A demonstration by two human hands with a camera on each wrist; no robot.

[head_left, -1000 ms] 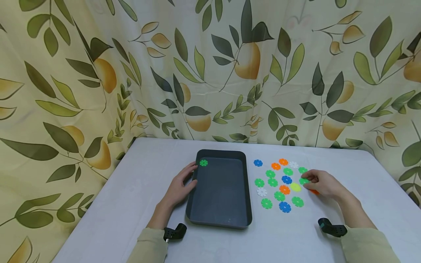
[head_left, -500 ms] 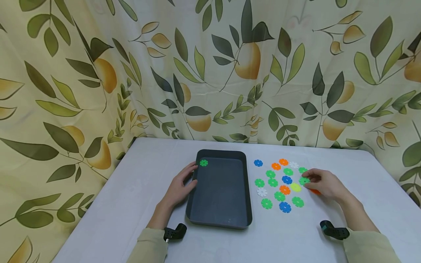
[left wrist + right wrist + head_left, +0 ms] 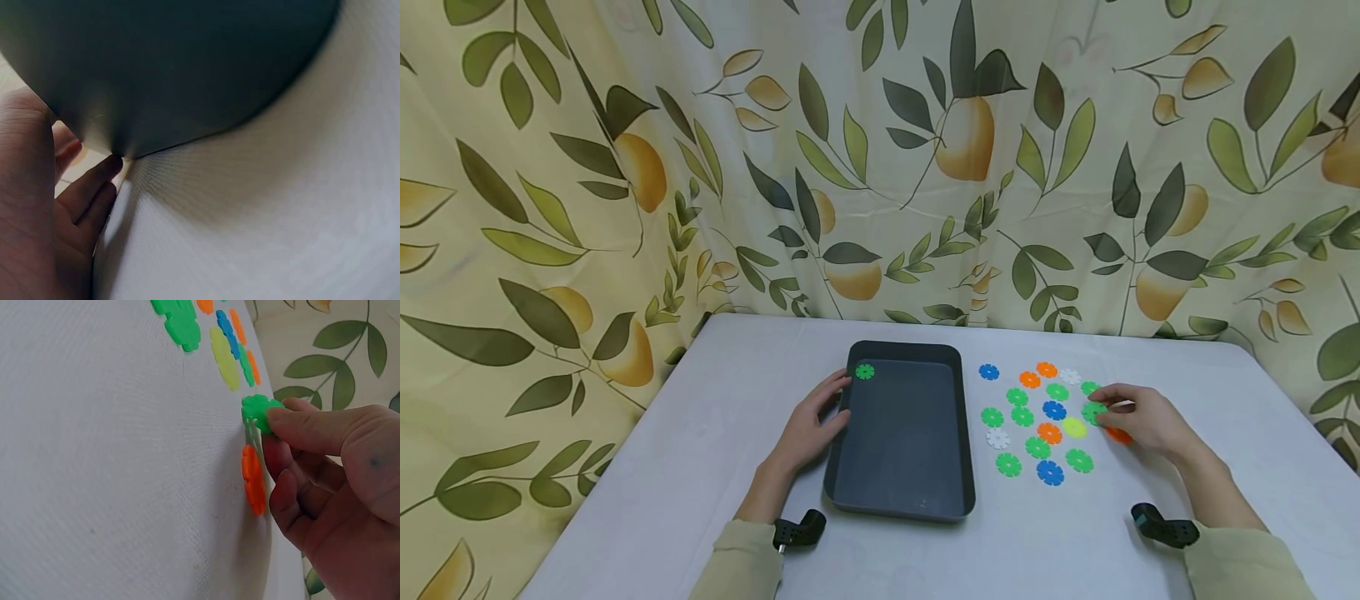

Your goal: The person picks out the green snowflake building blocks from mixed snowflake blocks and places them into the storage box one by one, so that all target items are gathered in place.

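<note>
My right hand (image 3: pixel 1144 422) pinches a green snowflake disc (image 3: pixel 255 407) between thumb and fingers, its notched edge tilted up off the table in the right wrist view. An orange disc (image 3: pixel 252 480) lies on the cloth just below those fingers, partly covered by the hand in the head view. At the left, my left hand (image 3: pixel 808 423) touches the side of a dark grey rectangular tray (image 3: pixel 967 467), fingers extended along its rim. Inside the tray's far left corner sits a single green disc (image 3: pixel 865 372).
Several discs lie flat and scattered right of the tray, among them a yellow disc (image 3: pixel 1074 427), a blue disc (image 3: pixel 1050 472) and a white disc (image 3: pixel 997 438). A white cloth (image 3: pixel 1030 550) covers the table. Behind it hangs a leaf-patterned curtain (image 3: pixel 880 208).
The green disc at my right fingertips has tipped up off the cloth, and the right hand has shifted slightly right. More of the orange disc shows. The left hand and tray stay still.
</note>
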